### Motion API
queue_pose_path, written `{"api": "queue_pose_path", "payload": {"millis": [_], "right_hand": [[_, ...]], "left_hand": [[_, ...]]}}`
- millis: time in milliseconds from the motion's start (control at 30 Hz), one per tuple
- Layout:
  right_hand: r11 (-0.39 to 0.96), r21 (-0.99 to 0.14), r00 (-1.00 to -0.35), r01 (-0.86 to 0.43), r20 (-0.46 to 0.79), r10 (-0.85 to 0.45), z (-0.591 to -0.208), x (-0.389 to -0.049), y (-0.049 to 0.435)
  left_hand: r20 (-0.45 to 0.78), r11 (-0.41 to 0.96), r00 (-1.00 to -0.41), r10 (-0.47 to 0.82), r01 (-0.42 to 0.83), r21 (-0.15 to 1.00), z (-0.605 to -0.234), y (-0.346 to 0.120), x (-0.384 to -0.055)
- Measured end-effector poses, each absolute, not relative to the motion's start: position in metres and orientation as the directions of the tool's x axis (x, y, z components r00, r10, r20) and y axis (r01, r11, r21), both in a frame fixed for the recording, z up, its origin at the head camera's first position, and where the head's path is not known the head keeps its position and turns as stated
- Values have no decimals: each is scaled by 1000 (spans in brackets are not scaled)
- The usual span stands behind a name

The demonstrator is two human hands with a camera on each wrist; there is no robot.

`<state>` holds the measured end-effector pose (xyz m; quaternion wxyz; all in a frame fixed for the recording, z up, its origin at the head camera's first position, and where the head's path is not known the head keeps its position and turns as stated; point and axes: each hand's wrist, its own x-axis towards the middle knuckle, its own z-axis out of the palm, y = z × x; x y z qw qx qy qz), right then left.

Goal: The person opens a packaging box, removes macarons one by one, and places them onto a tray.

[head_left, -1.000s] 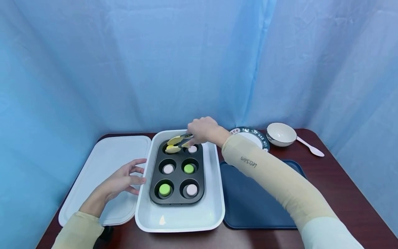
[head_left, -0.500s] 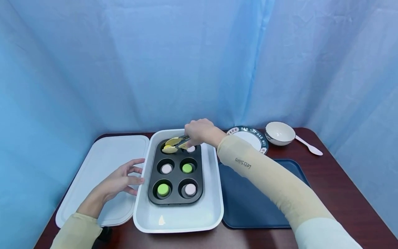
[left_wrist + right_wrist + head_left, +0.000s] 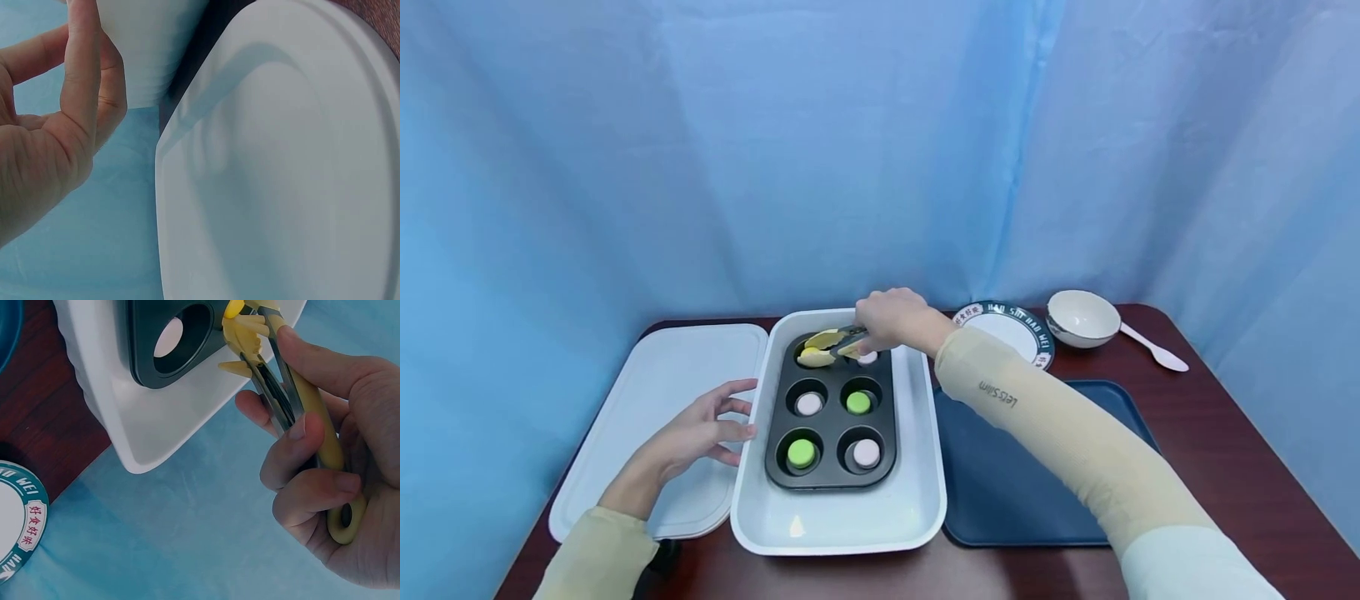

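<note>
Gripping yellow-tipped tongs [image 3: 309, 403] — presumably for precision — the right hand [image 3: 891, 317] held parted tips about the yellow piece [image 3: 234, 307] in the back left of the muffin tin [image 3: 832, 425]; the left hand [image 3: 707, 427], fingers apart, grasping nothing, sat at the white basin [image 3: 838, 527] (perhaps to steady it)

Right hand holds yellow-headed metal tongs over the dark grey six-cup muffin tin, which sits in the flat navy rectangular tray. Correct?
Wrong container: the dark grey six-cup muffin tin sits in the deep white rectangular tub, as the head view shows; the flat navy rectangular tray lies beside that tub. The right hand does hold yellow-headed metal tongs over the tin.
</note>
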<state>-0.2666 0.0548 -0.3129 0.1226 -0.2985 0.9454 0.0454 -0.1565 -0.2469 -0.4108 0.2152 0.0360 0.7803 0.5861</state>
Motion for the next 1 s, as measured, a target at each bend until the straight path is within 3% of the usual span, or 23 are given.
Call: {"api": "queue_pose_path", "payload": {"millis": [633, 1000], "right_hand": [[807, -21, -779, -590, -250, -575, -319, -272, 37], [831, -21, -799, -556, -262, -541, -323, -279, 62]], "left_hand": [[-314, 335, -910, 269, -217, 917, -408, -263, -151], [-310, 310, -908, 283, -220, 925, -421, -245, -169]]}}
